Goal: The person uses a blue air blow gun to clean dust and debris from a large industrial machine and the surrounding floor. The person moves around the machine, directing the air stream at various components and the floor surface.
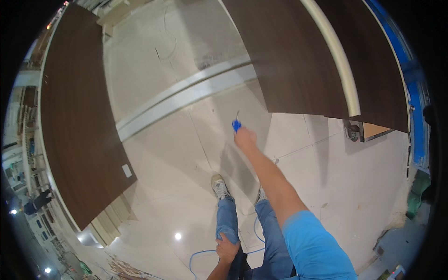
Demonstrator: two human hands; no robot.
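Observation:
My right hand [245, 138] is stretched out ahead over the floor, closed around a blue air blow gun [236, 125]. A thin, dark nozzle sticks out from its far end, pointing away from me. My left hand [227, 248] holds no tool and lies over my left knee [228, 232], its fingers spread on the blue jeans. A thin blue hose [201, 252] loops on the floor behind and between my legs; where it joins the blow gun cannot be seen.
A dark brown panel [79, 116] stands at the left, with pale boards [112, 219] beneath its near end. More dark panels [298, 60] with a cream edge strip [343, 60] stand at the right, above a caster wheel [353, 132]. A pale raised strip [186, 95] crosses the tiled floor [168, 158].

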